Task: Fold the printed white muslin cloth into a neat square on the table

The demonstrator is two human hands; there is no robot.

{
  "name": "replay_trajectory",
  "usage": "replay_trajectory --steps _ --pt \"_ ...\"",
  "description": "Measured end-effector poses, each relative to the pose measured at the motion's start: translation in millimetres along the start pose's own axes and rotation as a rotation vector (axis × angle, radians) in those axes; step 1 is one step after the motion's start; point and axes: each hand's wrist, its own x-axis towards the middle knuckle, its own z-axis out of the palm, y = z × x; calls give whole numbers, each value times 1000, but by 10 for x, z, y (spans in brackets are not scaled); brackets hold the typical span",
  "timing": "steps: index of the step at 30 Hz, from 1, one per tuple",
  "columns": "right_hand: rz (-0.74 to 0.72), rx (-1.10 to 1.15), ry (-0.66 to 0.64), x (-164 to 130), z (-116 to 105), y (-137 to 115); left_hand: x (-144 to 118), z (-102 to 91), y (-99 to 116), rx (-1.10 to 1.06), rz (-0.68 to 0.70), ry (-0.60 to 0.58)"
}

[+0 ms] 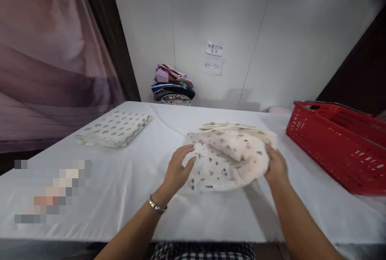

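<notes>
The printed cloth [230,161] could skew if the right hand [276,166], clamped on its raised end, pulls while the left hand [179,169], fingers apart, leaves it unpinned.

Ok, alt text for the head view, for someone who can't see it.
The right hand holds up one side of a printed cream cloth on a white-covered table, the left hand open at its left edge. A folded grey-patterned cloth lies at left, a red plastic basket at right, and stacked fabrics at the back.
</notes>
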Motion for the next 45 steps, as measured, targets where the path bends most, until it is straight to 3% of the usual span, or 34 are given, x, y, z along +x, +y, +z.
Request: replay_trajectory --steps 2,5,7,9,12,15,20,23,28,32,34,37,41,45 --pt "-54 -210 183 59 -555 126 -21 -46 -162 67 -138 -57" --pt "12 -315 309 -106 -1243 335 -21 -31 -418 167 -256 -148" --pt "63 -453 477 -288 -1518 417 38 27 -550 227 -270 -200" --pt "117 -569 499 -434 -1634 427 159 111 -642 282 -260 -245" --pt "111 -617 374 -487 -1575 356 438 268 -733 375 -222 -303" --pt "-14 -643 193 -331 -1349 301 759 445 -811 489 -162 -349" --pt "-174 -749 -169 234 -779 390 1153 707 -958 648 -74 -441" --pt "-270 -862 -320 644 -362 522 1270 795 -1026 666 -76 -465" --pt "-387 -1103 -495 1203 290 692 1325 763 -970 625 51 -413" --pt "-417 -1224 -612 1466 533 690 1186 565 -654 511 269 -374" --pt "-457 -1266 -657 1523 495 644 1026 444 -443 481 362 -400" --pt "-609 -1321 -707 1504 244 526 718 308 -179 461 478 -467" --pt "-780 -1352 -660 1322 -311 309 366 245 -19 416 562 -514" --pt "-791 -1361 -584 988 -866 115 167 208 65 347 606 -571"
